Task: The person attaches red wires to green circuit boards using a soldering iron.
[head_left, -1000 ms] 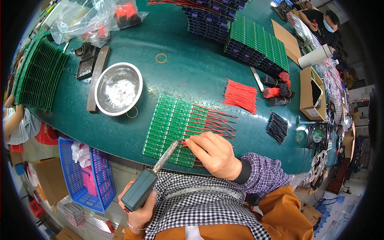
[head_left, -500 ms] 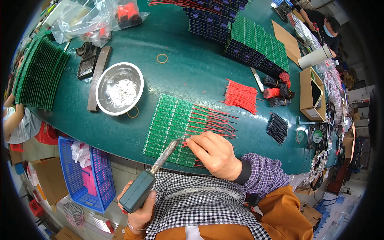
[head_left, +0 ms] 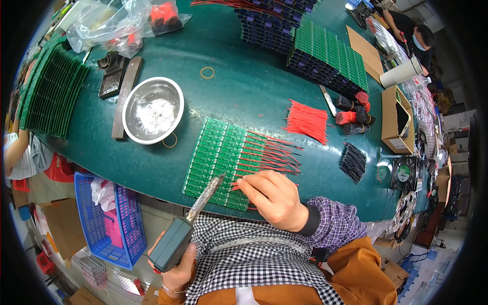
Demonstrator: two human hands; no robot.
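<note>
My left hand [head_left: 179, 272] is closed round the dark green handle of a soldering iron [head_left: 175, 244], whose worn metal barrel points up and to the right. Its tip hovers over a green circuit board panel [head_left: 206, 152] lying near the table's front edge. Red and black wires [head_left: 272, 155] run out from the right side of the panel. At the panel's lower right, my right hand [head_left: 274, 201] pinches a red wire [head_left: 235, 184] with thumb and forefinger, its end at the board.
A white-rimmed metal bowl [head_left: 153, 109] stands left of the panel. Loose red wires [head_left: 307, 122] and black wires [head_left: 353, 162] lie to the right. Stacked boards [head_left: 328, 56] rise at the back; more boards [head_left: 53, 91] stand far left. A blue basket [head_left: 109, 223] sits below the table edge.
The soldering iron's tip has drawn back slightly left from the wire, and my left hand has shifted a little left with it. My right hand stays nearly in place.
</note>
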